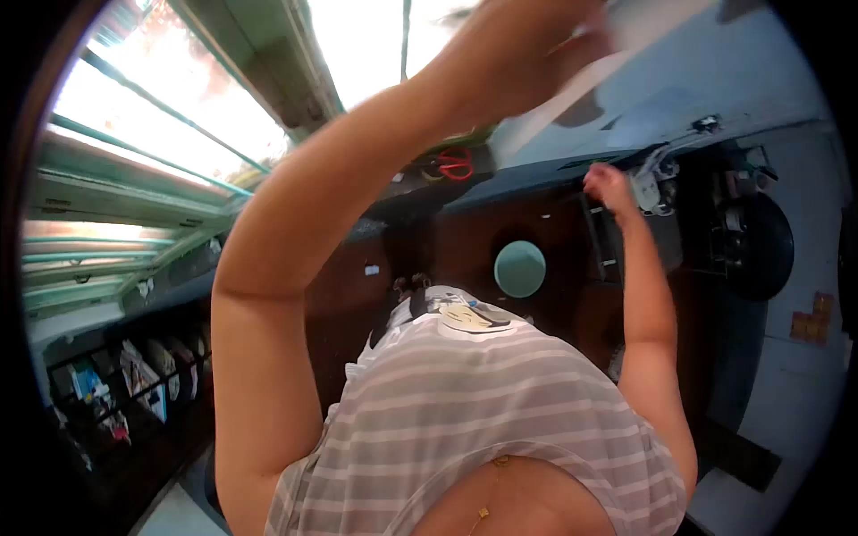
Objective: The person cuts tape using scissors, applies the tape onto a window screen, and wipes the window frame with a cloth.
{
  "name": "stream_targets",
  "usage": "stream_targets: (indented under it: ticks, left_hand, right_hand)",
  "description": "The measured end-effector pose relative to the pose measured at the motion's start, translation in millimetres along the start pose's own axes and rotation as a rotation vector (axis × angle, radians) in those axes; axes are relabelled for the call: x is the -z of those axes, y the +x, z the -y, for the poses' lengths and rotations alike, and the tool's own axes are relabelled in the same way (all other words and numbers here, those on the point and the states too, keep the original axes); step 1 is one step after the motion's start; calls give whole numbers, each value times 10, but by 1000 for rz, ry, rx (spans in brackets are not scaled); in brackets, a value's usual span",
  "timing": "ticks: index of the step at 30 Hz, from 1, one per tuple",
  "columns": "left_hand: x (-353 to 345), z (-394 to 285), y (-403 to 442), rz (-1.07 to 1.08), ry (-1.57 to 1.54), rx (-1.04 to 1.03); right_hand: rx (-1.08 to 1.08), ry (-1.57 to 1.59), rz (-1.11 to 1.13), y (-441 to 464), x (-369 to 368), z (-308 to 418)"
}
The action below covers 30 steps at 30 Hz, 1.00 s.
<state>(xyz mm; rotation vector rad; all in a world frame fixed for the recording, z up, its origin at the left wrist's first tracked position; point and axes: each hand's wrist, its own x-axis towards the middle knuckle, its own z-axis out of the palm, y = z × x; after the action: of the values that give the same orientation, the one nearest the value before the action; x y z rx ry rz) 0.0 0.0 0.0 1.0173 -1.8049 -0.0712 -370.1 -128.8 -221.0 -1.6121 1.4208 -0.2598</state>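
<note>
My left hand (559,54) is raised high at the top of the view, in front of the pale wall. Motion smears its fingers, so I cannot make out whether it holds anything. Lower on the right, my right hand (609,189) hangs in the air with its fingers curled in, and nothing shows in it. Behind that hand is a bundle of white cables (657,183). Red-handled scissors (455,164) lie on a dark ledge below my left forearm.
A light green bucket (520,269) stands on the dark brown floor (465,232). Green-framed windows with bars (152,161) are on the left, above a rack of magazines (143,380). A round black seat (758,247) is at the right.
</note>
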Motion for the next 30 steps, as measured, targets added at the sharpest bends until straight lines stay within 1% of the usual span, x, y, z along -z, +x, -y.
stream_targets:
  ticks: [1,2,3,4,5,6,7,9,10,11,12,14,15,17,18,20,22,23,24,25,26,27,28,30]
  left_hand:
    - [1,-3,-25,-5,-2,18]
    - [-41,152,-413,50,0,143]
    - [155,718,-1135,195,70,309]
    - [404,802,-1616,262,23,489]
    - [409,895,-2045,248,54,576]
    - [-173,991,-2382,174,17,656]
    - [-285,872,-2859,158,-54,877]
    - [-400,914,-3432,145,-4,1071]
    - [-457,786,-3663,186,6,1214]
    - [-499,687,-3842,225,22,1355]
    - [-577,708,-3947,262,34,1385]
    - [-814,746,-4174,340,17,1447]
    - [-908,844,-4193,413,-64,1455]
    - [-1081,1027,-4201,541,-108,1292]
    - [-1199,1160,-4206,539,-124,1221]
    - [-1441,1430,-4184,538,-162,1080]
    - [-1717,1775,-4098,537,-154,1083]
    - [-1902,1991,-4123,563,-86,1054]
    - [-2102,2188,-4144,476,-84,992]
    - [-2261,2388,-4116,440,-42,938]
    - [-2391,2551,-4058,415,-24,946]
    - [-2543,2716,-4036,393,38,912]
    - [-2647,2845,-3967,418,131,895]
    - [-2812,3035,-3875,394,288,789]
  right_hand:
    - [-9,-10,13,-35,-4,42]
    - [-70,-131,104,-159,-199,21]
    - [-118,-164,277,191,-1295,-68]
    - [-11,-294,373,265,-2105,-62]
    - [93,-508,390,409,-2418,-84]
    - [72,-683,257,639,-1876,-231]
    - [80,-721,219,668,-2158,-351]
    - [169,-713,69,1230,-2600,-331]
    - [195,-714,16,1384,-2794,-414]
    - [281,-777,-52,1560,-2978,-463]
    - [376,-842,-131,1824,-3081,-481]
    - [445,-940,-212,2140,-3172,-602]
    - [477,-985,-256,2273,-3216,-635]
    - [532,-1110,-167,2457,-3222,-714]
    - [561,-1173,-121,2530,-3220,-745]
    - [598,-1171,-127,2582,-3224,-824]
    - [601,-1154,-138,2633,-3201,-899]
    - [585,-1132,-145,2659,-3216,-912]
    - [569,-1113,-155,2691,-3218,-950]
    - [592,-1076,-149,2735,-3229,-972]
    - [616,-1038,-144,2772,-3251,-1001]
    - [638,-1001,-137,2795,-3257,-1042]
    - [626,-979,-124,2809,-3254,-1039]
    - [603,-931,-101,2836,-3246,-1075]
